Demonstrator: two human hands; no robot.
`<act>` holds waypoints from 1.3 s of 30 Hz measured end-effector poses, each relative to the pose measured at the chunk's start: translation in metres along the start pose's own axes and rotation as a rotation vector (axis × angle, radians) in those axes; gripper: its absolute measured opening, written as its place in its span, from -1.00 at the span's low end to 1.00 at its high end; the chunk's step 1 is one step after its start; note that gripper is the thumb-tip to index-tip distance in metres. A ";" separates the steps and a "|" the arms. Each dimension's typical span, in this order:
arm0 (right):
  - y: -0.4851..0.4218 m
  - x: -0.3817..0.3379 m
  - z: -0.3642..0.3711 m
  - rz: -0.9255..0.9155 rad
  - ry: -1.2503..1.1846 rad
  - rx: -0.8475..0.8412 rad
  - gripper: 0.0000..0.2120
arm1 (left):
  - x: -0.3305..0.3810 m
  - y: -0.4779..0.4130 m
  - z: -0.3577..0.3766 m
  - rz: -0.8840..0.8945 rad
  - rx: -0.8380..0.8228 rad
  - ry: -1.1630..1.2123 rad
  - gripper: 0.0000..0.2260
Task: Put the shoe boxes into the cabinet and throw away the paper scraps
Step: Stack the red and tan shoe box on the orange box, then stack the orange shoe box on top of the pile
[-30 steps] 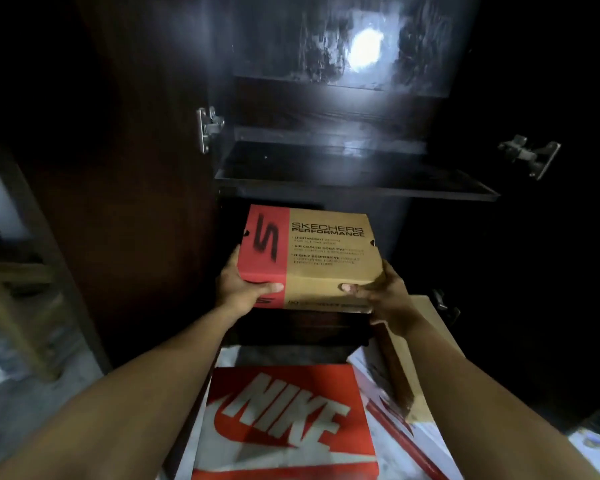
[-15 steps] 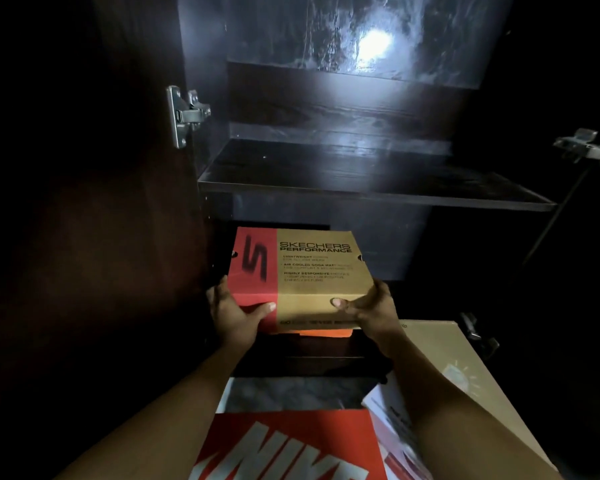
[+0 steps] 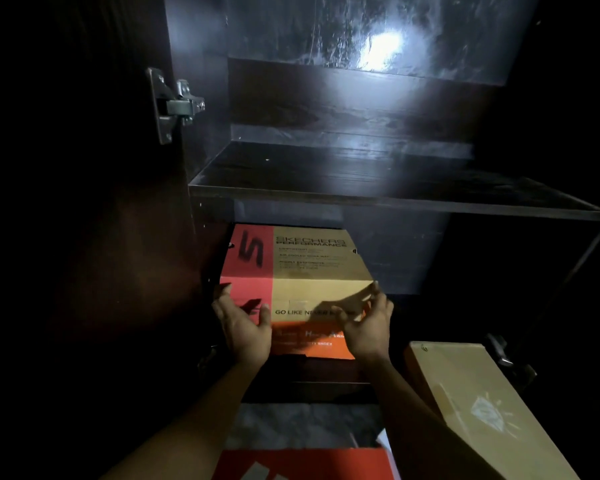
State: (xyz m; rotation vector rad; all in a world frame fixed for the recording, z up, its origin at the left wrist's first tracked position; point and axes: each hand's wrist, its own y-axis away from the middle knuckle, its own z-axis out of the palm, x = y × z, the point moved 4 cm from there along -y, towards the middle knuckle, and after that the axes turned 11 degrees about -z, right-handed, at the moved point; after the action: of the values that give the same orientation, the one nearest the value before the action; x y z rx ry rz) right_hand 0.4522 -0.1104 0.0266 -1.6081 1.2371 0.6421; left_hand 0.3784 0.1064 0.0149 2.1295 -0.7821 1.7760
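Cardboard shoe box (image 3: 309,265), text shadowed | left hand (image 3: 246,332), right hand (image 3: 368,329): fingers spread

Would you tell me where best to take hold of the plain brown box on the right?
Likely from above, left hand on its left long side, right hand on its right: the brown box lies broad face up, tilted, long axis running away from you, too broad for one hand.
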 end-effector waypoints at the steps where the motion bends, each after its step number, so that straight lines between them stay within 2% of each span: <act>1: -0.004 0.001 0.003 -0.006 0.007 -0.018 -0.12 | 0.003 -0.002 0.001 0.000 -0.006 -0.030 -0.32; 6: -0.013 0.009 0.014 -0.008 0.011 -0.136 0.03 | 0.006 -0.015 0.006 -0.042 -0.073 -0.082 -0.33; 10: -0.013 0.014 0.012 -0.027 -0.024 -0.174 0.08 | -0.001 -0.014 0.008 -0.014 -0.120 -0.152 -0.23; 14: -0.008 0.010 0.002 -0.061 -0.084 -0.188 0.03 | -0.002 -0.012 -0.002 0.028 -0.139 -0.209 -0.19; 17: 0.012 0.000 -0.012 -0.094 -0.041 -0.195 -0.11 | -0.007 0.005 -0.021 0.010 -0.217 -0.211 -0.19; 22: 0.083 0.011 -0.044 -0.071 -0.106 -0.256 -0.34 | -0.041 0.059 -0.071 -0.006 -0.370 -0.232 -0.21; 25: 0.155 0.000 -0.070 0.041 -0.104 -0.295 -0.23 | -0.072 0.102 -0.108 -0.108 -0.522 -0.249 -0.17; 29: 0.247 0.022 -0.102 0.153 -0.057 -0.357 -0.39 | -0.110 0.163 -0.163 -0.250 -0.593 -0.454 -0.15; 32: 0.300 0.035 -0.119 0.159 -0.047 -0.419 -0.33 | -0.123 0.199 -0.201 -0.255 -0.629 -0.594 -0.09; 35: 0.333 0.038 -0.134 0.171 -0.075 -0.443 -0.31 | -0.127 0.225 -0.229 -0.227 -0.644 -0.470 -0.09; 39: 0.345 0.039 -0.140 0.181 -0.170 -0.450 -0.24 | -0.168 0.240 -0.243 -0.392 -0.682 -0.355 -0.09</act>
State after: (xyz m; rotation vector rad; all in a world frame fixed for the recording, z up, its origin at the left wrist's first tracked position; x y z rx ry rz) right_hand 0.1256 -0.2581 -0.0807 -1.7665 1.1732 1.2152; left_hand 0.0270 0.0752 -0.1276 1.9439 -0.8223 0.7870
